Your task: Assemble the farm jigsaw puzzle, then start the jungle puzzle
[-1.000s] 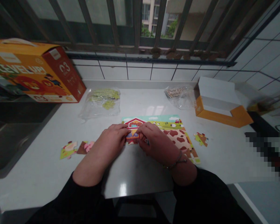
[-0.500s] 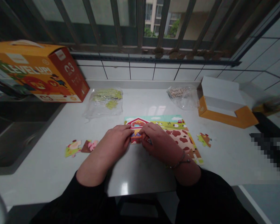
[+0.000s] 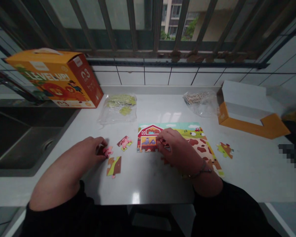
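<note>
Pinching a pink piece (image 3: 109, 151) in left hand (image 3: 91, 149), apparently selecting. Cupping right hand (image 3: 174, 144) over puzzle (image 3: 149, 141), cannot tell if gripping. Likely needs careful alignment next.

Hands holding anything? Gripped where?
Left hand: at left side of a pink jigsaw piece, grip unclear. Right hand: over the multicoloured farm jigsaw, any hold hidden.

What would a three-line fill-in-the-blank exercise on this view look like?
The left hand touches a loose piece that looks mostly ____.
The right hand is over the puzzle, with a ____ around its wrist.
The big orange box has LEVEL ____ printed on it.
Missing words: pink; bracelet; UP.
</note>
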{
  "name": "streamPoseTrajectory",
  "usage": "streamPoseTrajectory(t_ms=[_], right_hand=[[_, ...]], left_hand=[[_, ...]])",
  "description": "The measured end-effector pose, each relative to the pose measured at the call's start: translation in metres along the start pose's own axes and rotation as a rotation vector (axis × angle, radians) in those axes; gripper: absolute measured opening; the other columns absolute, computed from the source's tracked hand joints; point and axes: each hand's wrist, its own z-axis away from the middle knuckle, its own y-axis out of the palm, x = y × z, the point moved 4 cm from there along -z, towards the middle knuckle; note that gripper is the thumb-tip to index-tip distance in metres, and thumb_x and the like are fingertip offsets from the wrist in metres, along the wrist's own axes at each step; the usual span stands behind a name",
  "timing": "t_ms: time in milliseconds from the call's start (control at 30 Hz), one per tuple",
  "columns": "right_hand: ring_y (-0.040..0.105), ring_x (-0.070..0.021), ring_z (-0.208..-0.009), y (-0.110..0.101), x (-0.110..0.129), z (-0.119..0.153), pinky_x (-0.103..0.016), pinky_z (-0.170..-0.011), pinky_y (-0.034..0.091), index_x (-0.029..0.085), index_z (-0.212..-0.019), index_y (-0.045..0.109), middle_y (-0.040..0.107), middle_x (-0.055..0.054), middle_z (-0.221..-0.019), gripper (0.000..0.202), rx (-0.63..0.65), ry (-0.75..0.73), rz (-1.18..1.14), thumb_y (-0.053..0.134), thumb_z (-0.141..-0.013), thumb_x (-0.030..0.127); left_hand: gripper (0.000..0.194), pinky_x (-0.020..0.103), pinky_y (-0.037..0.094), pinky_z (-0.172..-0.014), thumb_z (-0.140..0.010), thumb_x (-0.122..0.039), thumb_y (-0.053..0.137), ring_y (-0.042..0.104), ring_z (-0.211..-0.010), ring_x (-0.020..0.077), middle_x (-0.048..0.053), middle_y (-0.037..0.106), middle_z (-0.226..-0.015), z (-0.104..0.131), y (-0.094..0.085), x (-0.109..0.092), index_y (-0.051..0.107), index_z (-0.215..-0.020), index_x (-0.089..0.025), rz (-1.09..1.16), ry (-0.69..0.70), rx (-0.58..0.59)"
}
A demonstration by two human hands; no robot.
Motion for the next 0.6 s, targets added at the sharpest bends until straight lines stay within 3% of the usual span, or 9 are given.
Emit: streamPoseTrajectory(t_ms=[200,333,467,600], right_hand=[[0.067,-0.0293,-0.111,-0.001,-0.003,0.001,-0.046,-0.102,0.053,0.02,-0.108,0.067,0.073,-0.013,-0.113,0.007,-0.039,-0.012,-0.007,0.06,-0.105,0.018],[0.068,-0.0291,-0.108,-0.003,-0.007,0.002,-0.045,-0.097,0.054,0.02,-0.108,0.068,0.073,-0.013,-0.111,0.009,-0.087,0.033,-0.021,0.059,-0.106,0.022],[0.068,-0.0283,-0.104,-0.007,-0.008,0.002,-0.045,-0.096,0.054,0.02,-0.106,0.067,0.073,-0.012,-0.109,0.01,-0.138,0.059,-0.026,0.058,-0.106,0.024],[0.07,-0.0281,-0.105,-0.008,-0.007,0.001,-0.045,-0.095,0.054,0.021,-0.107,0.067,0.075,-0.012,-0.109,0.01,-0.135,0.073,-0.04,0.058,-0.107,0.025]], left_hand=[[0.024,0.035,0.049,-0.072,-0.076,-0.033,0.079,0.073,-0.081,0.0285,0.008,0.078,-0.09,-0.003,-0.005,-0.004,0.074,-0.096,-0.022,0.067,-0.063,-0.052],[0.019,0.032,0.042,-0.069,-0.087,-0.039,0.074,0.068,-0.077,0.0251,0.004,0.074,-0.082,0.008,-0.017,-0.012,0.064,-0.09,-0.023,0.061,-0.104,-0.091],[0.037,0.032,0.042,-0.069,-0.092,-0.059,0.069,0.066,-0.078,0.0248,0.005,0.073,-0.082,0.011,-0.023,-0.037,0.065,-0.087,-0.022,0.163,0.053,-0.084],[0.045,0.029,0.045,-0.065,-0.092,-0.068,0.069,0.065,-0.07,0.0202,0.001,0.072,-0.08,0.011,-0.011,-0.073,0.068,-0.09,-0.023,0.432,0.241,0.003]])
